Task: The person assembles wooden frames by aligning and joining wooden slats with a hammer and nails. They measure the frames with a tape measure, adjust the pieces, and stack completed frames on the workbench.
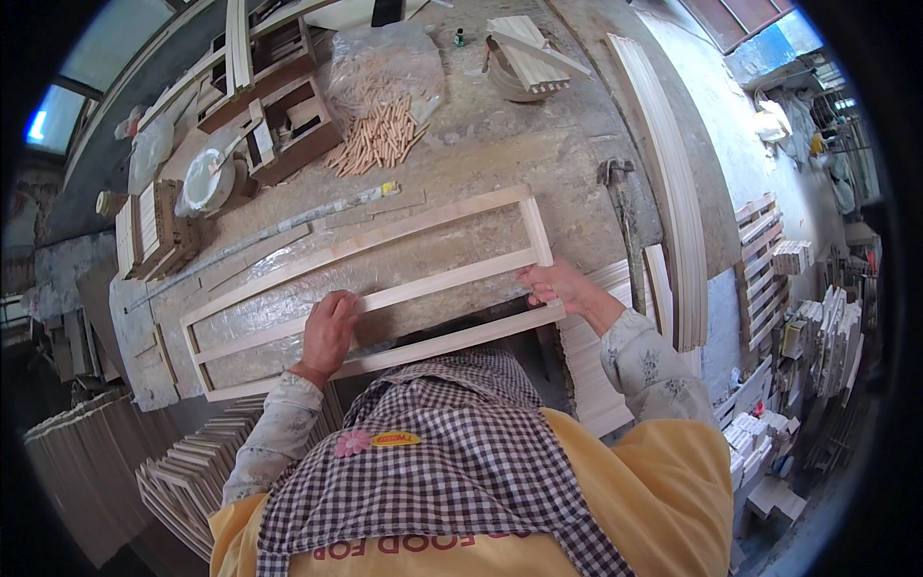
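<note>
A pale wooden frame (pixel 452 279) with three long rails and crosspieces at its ends lies slantwise, its near side overhanging the workbench edge in front of me. My left hand (pixel 330 334) is closed around the middle rail, left of its centre. At the frame's right end, my right hand (pixel 562 287) has its fingers curled between the middle and near rails. It covers part of the end piece there. Beyond the frame, a heap of wooden dowels (pixel 377 137) spills from a clear plastic bag (pixel 389 62). A hammer (pixel 623 197) rests on the bench to the right.
Wooden boxes (pixel 288 130), a white tub (pixel 207 181) and stacked blocks (pixel 154 231) stand at the far left. A bowl (pixel 514 82) with strips across it sits at the back. Long slats (pixel 663 183) line the right side. Frames (pixel 207 471) stack up below left.
</note>
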Tool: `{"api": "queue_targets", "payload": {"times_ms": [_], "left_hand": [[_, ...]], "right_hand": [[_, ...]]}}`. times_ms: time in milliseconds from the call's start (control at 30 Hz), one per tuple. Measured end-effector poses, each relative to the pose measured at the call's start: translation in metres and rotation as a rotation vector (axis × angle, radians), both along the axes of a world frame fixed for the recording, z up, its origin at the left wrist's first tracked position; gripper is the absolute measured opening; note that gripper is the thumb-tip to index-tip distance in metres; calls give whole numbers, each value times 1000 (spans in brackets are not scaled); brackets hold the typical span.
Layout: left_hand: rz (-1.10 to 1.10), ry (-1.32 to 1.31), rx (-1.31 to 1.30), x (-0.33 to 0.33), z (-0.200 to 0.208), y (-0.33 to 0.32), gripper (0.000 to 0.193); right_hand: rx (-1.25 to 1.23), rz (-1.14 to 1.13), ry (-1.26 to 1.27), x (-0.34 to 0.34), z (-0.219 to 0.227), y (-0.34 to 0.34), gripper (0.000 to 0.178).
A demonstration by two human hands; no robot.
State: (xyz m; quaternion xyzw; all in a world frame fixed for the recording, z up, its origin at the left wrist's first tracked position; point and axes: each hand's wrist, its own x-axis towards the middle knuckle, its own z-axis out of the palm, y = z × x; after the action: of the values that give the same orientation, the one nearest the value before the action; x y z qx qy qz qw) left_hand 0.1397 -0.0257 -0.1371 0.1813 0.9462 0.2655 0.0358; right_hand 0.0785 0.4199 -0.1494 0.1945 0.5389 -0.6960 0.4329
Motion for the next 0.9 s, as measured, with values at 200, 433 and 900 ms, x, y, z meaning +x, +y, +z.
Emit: {"api": "queue_targets", "payload": {"times_ms": [200, 433, 900], "left_hand": [[-14, -25, 0, -2, -3, -1, 38], [14, -6, 27, -5, -11, 2, 33], [204, 69, -183, 25, -15, -54, 57]], "right_hand": [[101, -37, 36, 0, -15, -1, 19], [328, 237, 438, -19, -18, 22, 34], [733, 455, 1489, -142, -8, -241, 35]]}}
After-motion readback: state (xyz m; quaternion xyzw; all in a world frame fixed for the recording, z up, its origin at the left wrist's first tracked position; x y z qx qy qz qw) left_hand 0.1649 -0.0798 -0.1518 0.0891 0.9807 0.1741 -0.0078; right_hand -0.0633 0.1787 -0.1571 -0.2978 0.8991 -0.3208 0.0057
